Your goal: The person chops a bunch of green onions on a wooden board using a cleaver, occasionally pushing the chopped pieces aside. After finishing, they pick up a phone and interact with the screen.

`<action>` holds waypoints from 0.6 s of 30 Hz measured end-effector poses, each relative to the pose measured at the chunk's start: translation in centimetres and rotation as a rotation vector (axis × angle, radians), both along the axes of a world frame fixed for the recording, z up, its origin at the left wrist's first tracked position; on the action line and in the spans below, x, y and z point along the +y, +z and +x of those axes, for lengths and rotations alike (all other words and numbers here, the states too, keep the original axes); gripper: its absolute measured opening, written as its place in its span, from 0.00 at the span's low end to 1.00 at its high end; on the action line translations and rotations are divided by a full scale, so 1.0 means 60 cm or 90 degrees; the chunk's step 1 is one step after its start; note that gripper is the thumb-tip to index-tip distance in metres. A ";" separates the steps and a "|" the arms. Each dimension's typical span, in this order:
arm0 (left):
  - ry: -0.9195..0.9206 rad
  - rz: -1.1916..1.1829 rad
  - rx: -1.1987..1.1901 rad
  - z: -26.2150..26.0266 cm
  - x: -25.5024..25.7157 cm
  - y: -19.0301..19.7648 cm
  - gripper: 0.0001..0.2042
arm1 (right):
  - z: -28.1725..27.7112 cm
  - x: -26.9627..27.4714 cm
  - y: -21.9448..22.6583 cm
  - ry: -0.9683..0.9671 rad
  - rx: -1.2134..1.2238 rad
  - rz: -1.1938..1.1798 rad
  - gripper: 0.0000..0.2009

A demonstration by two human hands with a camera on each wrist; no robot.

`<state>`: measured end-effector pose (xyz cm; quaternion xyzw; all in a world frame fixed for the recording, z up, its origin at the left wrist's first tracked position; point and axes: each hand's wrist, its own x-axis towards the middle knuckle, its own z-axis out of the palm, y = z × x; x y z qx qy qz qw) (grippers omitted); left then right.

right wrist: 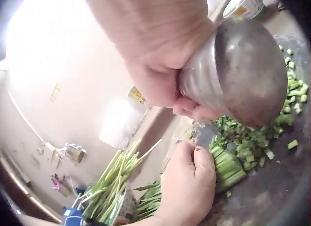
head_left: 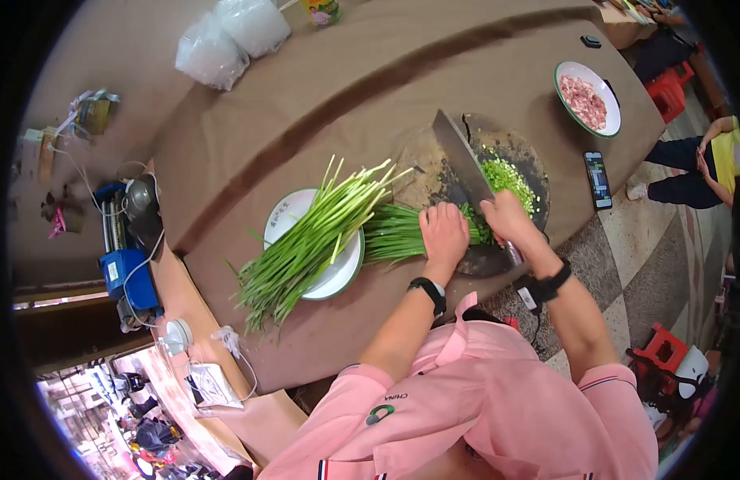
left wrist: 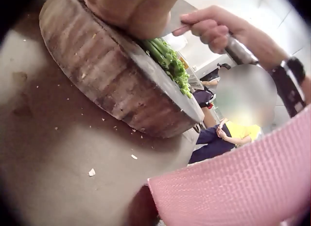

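My left hand [head_left: 445,234] holds down a bundle of garlic chives [head_left: 395,234] on a round wooden chopping block [head_left: 523,142]. In the right wrist view the left fingers are curled over the bundle, right by its cut ends [right wrist: 228,170]. My right hand [head_left: 511,218] grips the metal handle [right wrist: 201,73] of a cleaver. Its broad blade [head_left: 463,156] stands just to the right of the left hand, over the block. Beyond the blade lies a heap of chopped chives [head_left: 510,182]. The left wrist view shows the block's thick side [left wrist: 112,80].
Left of the block, uncut chives [head_left: 326,220] lie across a white plate [head_left: 347,272]. A bowl [head_left: 615,112] of minced meat [head_left: 583,102] and a phone [head_left: 598,180] are on the right. Plastic-wrapped packs [head_left: 230,40] sit at the back. A person in yellow [head_left: 730,152] stands beyond the table.
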<state>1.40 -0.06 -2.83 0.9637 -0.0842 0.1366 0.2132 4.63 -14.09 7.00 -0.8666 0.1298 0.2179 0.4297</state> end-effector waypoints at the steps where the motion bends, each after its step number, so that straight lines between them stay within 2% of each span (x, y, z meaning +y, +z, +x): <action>1: 0.001 -0.005 -0.001 -0.002 0.000 0.002 0.07 | -0.020 -0.010 0.008 0.003 0.008 -0.003 0.21; 6: 0.003 -0.053 -0.015 0.003 0.000 0.002 0.07 | -0.106 -0.022 0.074 0.021 0.009 -0.045 0.22; 10: 0.009 -0.045 -0.020 0.003 -0.001 0.001 0.06 | -0.156 -0.022 0.037 0.007 -0.013 -0.041 0.21; 13: 0.011 -0.021 -0.017 0.002 -0.003 0.000 0.06 | -0.174 -0.016 -0.018 0.015 -0.097 -0.094 0.22; 18: 0.044 0.002 -0.039 0.002 -0.008 0.001 0.05 | -0.180 0.017 0.009 -0.082 0.000 -0.019 0.23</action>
